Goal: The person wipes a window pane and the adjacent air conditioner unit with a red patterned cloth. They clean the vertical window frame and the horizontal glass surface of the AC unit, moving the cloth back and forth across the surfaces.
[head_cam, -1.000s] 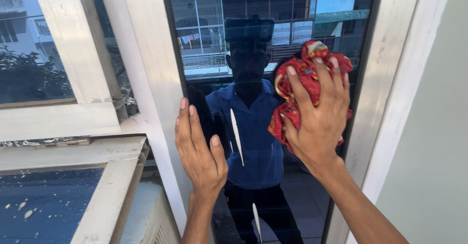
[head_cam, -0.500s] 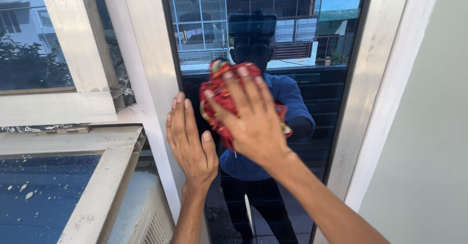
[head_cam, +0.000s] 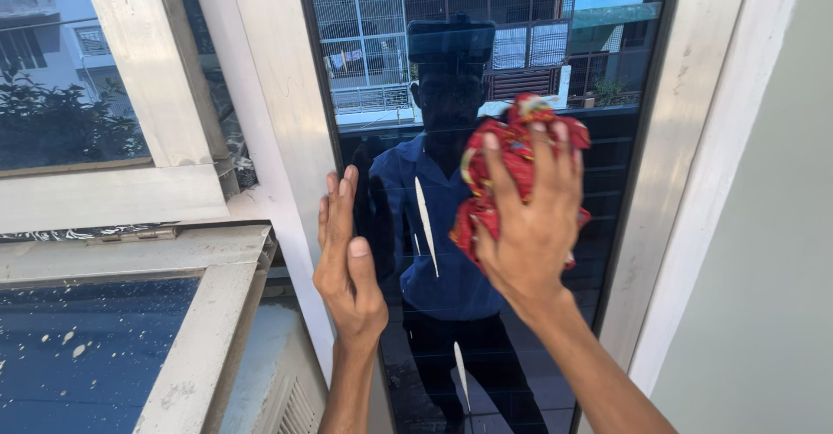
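A tall dark glass pane [head_cam: 521, 78] in a pale metal frame [head_cam: 260, 78] mirrors a person in a blue shirt and buildings behind. My right hand [head_cam: 529, 226] presses a crumpled red patterned cloth [head_cam: 499, 161] flat against the glass, right of the pane's middle. Fingers spread over the cloth. My left hand [head_cam: 347, 269] rests flat and empty on the left edge of the pane, where glass meets frame. Two white streaks [head_cam: 425, 226] mark the glass between the hands and below.
At lower left an opened window sash [head_cam: 200, 338] with speckled blue glass [head_cam: 78, 356] juts out. Another pane [head_cam: 61, 113] at upper left shows trees and a building. A plain grey-green wall [head_cam: 772, 269] runs down the right side.
My right hand swept the cloth from the pane's right side to the left, and has now come back toward the right. My left hand stayed on the frame edge.
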